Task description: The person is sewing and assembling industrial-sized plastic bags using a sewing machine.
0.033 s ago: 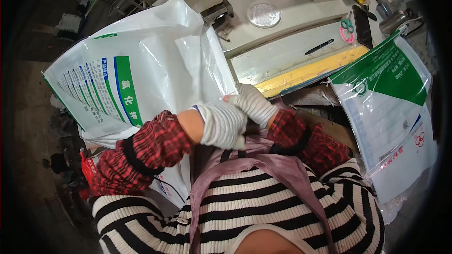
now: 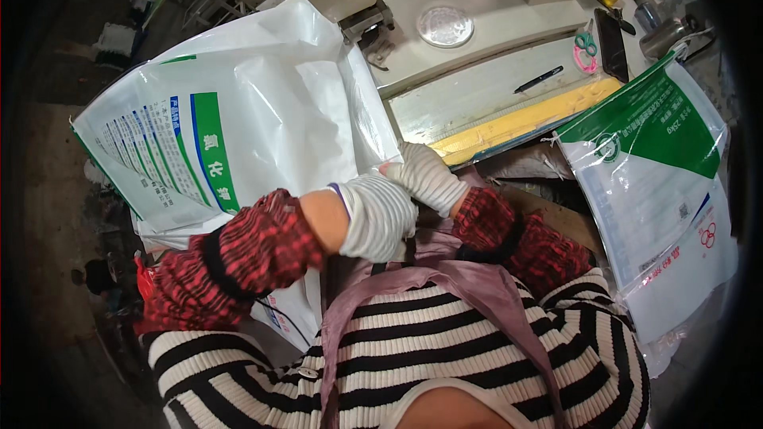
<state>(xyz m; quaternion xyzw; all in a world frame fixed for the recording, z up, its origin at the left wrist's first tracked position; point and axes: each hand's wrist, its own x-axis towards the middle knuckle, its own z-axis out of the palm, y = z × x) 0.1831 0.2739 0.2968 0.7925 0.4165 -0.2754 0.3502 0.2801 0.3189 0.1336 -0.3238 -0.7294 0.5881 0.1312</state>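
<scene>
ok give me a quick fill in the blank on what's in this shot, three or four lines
1. Both hands, left hand and right hand, wear white ____.
2. The hands meet at the edge of a big white ____ with green print.
3. The pen on the machine bed is ____ in colour.
4. The pink-handled scissors lie to the ____ of the pen.

Missing words: gloves; bag; black; right
</scene>
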